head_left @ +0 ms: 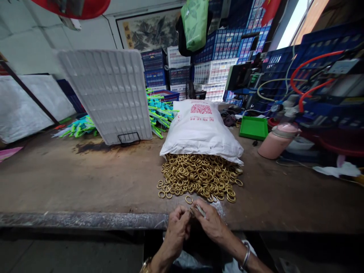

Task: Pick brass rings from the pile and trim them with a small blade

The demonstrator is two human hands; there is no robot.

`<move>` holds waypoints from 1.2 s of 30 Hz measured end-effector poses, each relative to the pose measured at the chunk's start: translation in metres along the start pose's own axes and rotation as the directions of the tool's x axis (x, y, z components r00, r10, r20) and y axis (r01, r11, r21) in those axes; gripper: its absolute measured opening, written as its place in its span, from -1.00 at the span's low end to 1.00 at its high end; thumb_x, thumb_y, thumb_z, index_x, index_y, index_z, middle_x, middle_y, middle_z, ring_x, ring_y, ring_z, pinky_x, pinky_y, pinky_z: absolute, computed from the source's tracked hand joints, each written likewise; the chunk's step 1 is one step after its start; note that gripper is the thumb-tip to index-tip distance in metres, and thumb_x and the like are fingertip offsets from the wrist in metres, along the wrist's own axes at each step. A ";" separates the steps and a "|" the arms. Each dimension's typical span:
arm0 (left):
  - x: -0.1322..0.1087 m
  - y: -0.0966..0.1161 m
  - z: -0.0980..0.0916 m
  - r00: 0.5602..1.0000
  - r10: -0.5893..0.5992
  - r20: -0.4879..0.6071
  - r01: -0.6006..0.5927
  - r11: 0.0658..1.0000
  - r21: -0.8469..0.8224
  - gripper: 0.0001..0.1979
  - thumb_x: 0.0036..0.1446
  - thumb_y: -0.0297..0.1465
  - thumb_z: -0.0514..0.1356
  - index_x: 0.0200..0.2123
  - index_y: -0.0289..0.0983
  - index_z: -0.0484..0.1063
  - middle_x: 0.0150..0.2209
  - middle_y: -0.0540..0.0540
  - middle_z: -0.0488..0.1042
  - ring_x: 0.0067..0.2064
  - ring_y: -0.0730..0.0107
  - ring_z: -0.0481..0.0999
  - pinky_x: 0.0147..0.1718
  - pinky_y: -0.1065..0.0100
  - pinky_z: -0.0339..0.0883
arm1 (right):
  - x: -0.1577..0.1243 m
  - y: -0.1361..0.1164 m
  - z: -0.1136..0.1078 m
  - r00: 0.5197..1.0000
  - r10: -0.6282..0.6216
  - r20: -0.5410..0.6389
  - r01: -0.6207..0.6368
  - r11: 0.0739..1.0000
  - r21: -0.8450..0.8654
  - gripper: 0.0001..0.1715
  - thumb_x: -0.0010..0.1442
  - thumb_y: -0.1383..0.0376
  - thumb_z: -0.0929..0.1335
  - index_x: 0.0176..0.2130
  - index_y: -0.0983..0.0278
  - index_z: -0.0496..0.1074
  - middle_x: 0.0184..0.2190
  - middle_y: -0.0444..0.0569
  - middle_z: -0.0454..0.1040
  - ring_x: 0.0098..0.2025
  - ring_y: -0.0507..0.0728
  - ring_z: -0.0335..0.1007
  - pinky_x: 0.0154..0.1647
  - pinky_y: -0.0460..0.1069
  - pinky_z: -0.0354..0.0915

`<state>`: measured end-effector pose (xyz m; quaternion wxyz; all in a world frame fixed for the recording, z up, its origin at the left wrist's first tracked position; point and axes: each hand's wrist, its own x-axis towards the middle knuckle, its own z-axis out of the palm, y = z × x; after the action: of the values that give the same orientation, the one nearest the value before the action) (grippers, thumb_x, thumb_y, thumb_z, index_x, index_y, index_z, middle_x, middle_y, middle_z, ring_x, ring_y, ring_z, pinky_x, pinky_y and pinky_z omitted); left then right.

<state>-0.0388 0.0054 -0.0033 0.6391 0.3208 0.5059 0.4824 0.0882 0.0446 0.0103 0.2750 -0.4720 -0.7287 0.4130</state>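
Note:
A heap of brass-coloured metal rings [199, 176] spills from the open mouth of a white sack [196, 131] with red print. My left hand [178, 227], at the table's front edge, is closed in a pinch; what lies between its fingertips is too small to make out. Beside it, my right hand [212, 223] is closed around a slim grey metal tool [200, 210], its kind hidden by the fingers. The fingertips of both hands nearly meet. One loose ring [189, 200] lies just beyond them, close to the right fingertips.
A ribbed grey-white plastic tray [110, 94] stands upright left of the sack, with blue-green plastic pieces [160, 112] behind it. To the right are a green tray [253, 128], a pink bottle [278, 140] and red hoses [301, 83]. Stacked crates [216, 72] fill the back.

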 end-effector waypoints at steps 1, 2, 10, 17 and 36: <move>0.000 0.001 0.001 1.000 0.004 -0.015 -0.003 1.000 0.006 -0.62 -0.11 -0.05 0.15 -0.49 -0.27 0.21 -0.72 0.16 0.13 -0.71 0.66 0.02 -0.69 0.55 -0.09 | 0.000 -0.001 0.001 1.000 0.005 -0.006 -0.005 1.000 0.002 -0.69 0.14 0.13 0.14 -0.45 0.26 0.28 -0.52 -0.14 0.32 -0.46 0.02 0.19 -0.42 -0.10 0.14; -0.001 0.001 0.002 0.999 0.015 -0.030 -0.015 1.000 0.012 -0.63 -0.11 -0.07 0.16 -0.45 -0.27 0.23 -0.73 0.17 0.12 -0.71 0.65 0.03 -0.69 0.55 -0.09 | 0.001 -0.001 0.001 1.000 0.017 -0.017 -0.017 1.000 0.015 -0.68 0.13 0.13 0.14 -0.47 0.26 0.28 -0.54 -0.15 0.31 -0.47 0.02 0.18 -0.43 -0.09 0.14; -0.010 0.007 -0.001 0.962 0.262 0.080 -0.272 0.947 0.172 -0.79 0.05 -0.29 0.08 -0.34 -0.30 0.40 -0.41 -0.06 0.44 -0.41 0.45 0.36 -0.38 0.46 0.21 | 0.005 -0.001 0.005 0.961 0.266 0.078 -0.276 0.896 0.348 -0.83 0.00 0.24 0.22 -0.48 0.29 0.29 -0.66 -0.24 0.19 -0.60 -0.06 0.07 -0.58 -0.16 0.05; -0.010 0.002 -0.004 0.950 0.309 0.047 -0.311 0.921 0.233 -0.83 0.03 -0.30 0.11 -0.44 -0.29 0.39 -0.47 -0.04 0.42 -0.40 0.41 0.35 -0.35 0.43 0.20 | 0.002 -0.008 0.005 0.959 0.271 0.088 -0.284 0.889 0.360 -0.76 -0.01 0.19 0.22 -0.59 0.27 0.22 -0.70 -0.25 0.13 -0.63 -0.07 0.00 -0.62 -0.15 -0.01; -0.012 0.009 -0.005 0.990 -0.025 0.141 0.033 0.998 -0.056 -0.61 -0.03 -0.05 0.10 -0.49 -0.30 0.23 -0.64 0.11 0.18 -0.71 0.72 -0.03 -0.73 0.52 -0.20 | 0.007 0.002 0.009 0.975 0.216 0.057 -0.223 0.959 0.178 -0.59 0.10 0.10 0.11 -0.62 0.25 0.19 -0.70 -0.16 0.24 -0.61 -0.01 0.14 -0.56 -0.11 0.07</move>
<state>-0.0464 -0.0035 0.0070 0.6893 0.3277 0.4499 0.4638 0.0793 0.0485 0.0039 0.2562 -0.5148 -0.6358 0.5149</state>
